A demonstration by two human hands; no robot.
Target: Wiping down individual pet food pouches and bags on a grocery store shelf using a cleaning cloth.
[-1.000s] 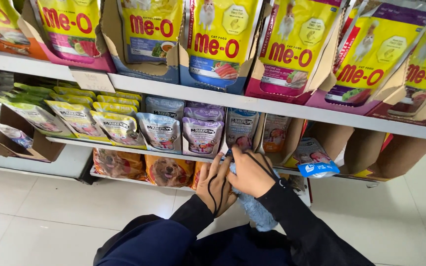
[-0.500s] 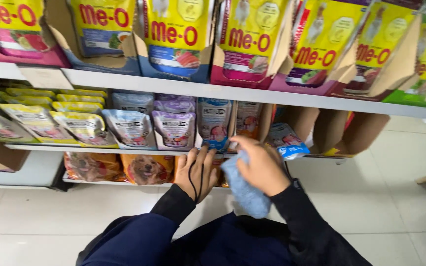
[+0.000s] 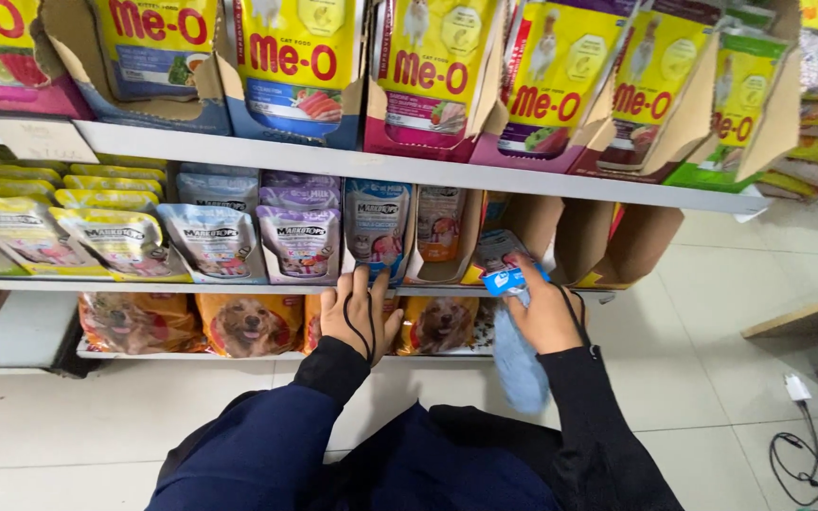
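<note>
While the left hand (image 3: 360, 312) rests open, fingers spread, on the front edge of the white metal middle shelf (image 3: 239, 283) just below the blue-and-white pet-food pouches (image 3: 377, 227), the right hand (image 3: 543, 312) is closed around a fluffy pale-blue dusting cloth (image 3: 520, 364) that hangs down from it. It also pinches a small blue-and-white sachet (image 3: 504, 268) at the mouth of an open brown cardboard display box (image 3: 532, 232) to the right. Wiping here seems best done with the sachet lifted clear, the cloth pressed flat, and the left hand steadying the shelf.
</note>
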